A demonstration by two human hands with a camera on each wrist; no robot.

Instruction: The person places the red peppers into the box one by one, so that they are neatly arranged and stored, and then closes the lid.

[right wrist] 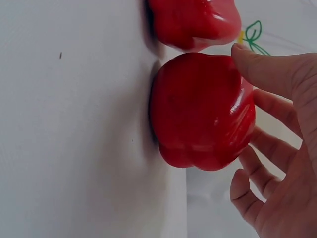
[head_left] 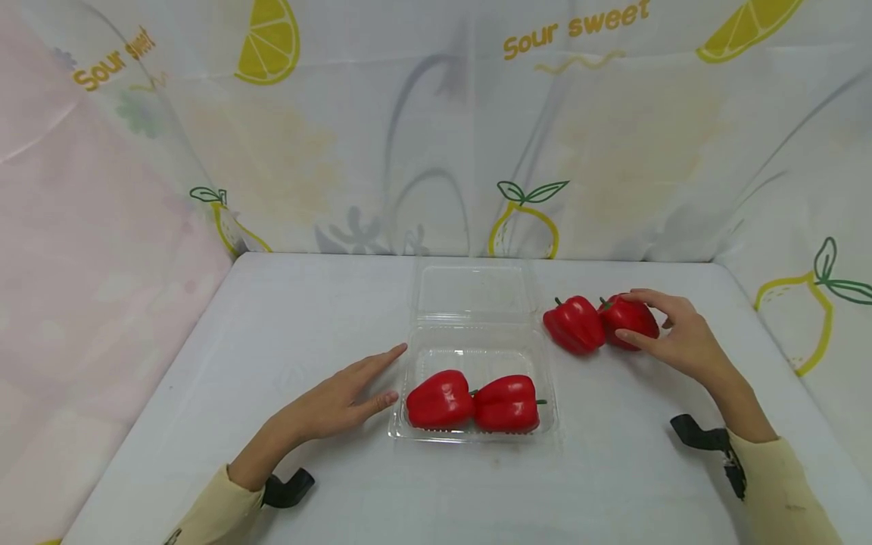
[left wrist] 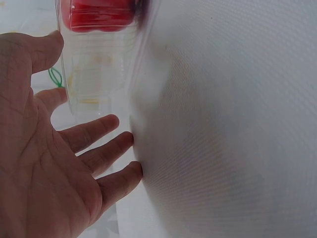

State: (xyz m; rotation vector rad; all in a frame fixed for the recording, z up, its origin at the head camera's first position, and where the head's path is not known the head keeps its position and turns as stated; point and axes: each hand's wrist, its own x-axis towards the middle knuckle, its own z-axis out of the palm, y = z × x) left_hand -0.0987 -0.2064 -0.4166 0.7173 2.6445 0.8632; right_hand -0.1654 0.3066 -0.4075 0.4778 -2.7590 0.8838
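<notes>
A clear plastic clamshell box (head_left: 470, 341) lies on the table with its lid folded back. In its front half sit two red bell peppers, a left one (head_left: 439, 400) and a right one (head_left: 507, 405), side by side. My left hand (head_left: 341, 401) is at the box's left side, fingers spread, thumb and index fingertip right at its wall. To the right of the box, my right hand (head_left: 681, 337) holds another red bell pepper (right wrist: 198, 114), thumb on one side and fingers curved round the other. That pepper rests on the table against a fourth pepper (head_left: 574, 325).
The table (head_left: 306, 303) has a white cover. Behind it hangs a printed curtain (head_left: 422, 136) with lemon drawings, and more cloth closes off both sides. A black wrist mount (head_left: 702, 435) is on the right wrist, another (head_left: 289, 488) on the left.
</notes>
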